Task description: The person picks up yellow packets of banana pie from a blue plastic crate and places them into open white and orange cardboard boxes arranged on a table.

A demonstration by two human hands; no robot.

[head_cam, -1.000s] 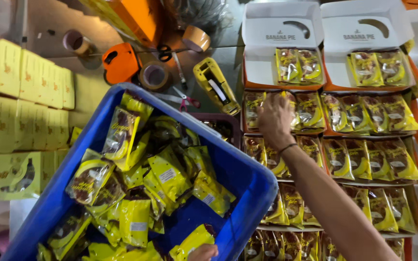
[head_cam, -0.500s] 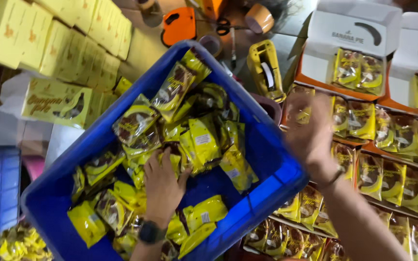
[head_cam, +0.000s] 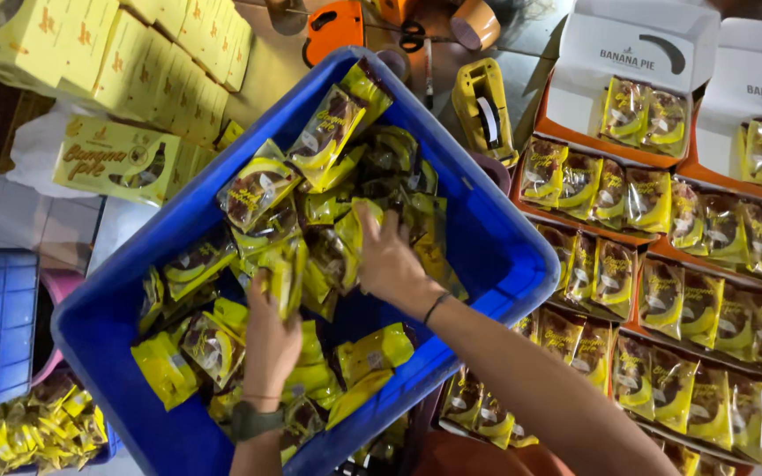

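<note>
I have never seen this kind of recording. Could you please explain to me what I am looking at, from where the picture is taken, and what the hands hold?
The picture comes from a camera worn on a person's head, looking down at their own two bare hands. Both hands reach into a large blue plastic tub full of small yellow snack packets. The left hand, with a dark watch on its wrist, grips one or more packets. The right hand, with a thin dark wristband, rests on the pile; whether it grips anything is unclear. To the right lie open orange-and-white cardboard boxes partly filled with packets. At upper left stand closed yellow cartons; a yellow tape dispenser lies above the tub.
</note>
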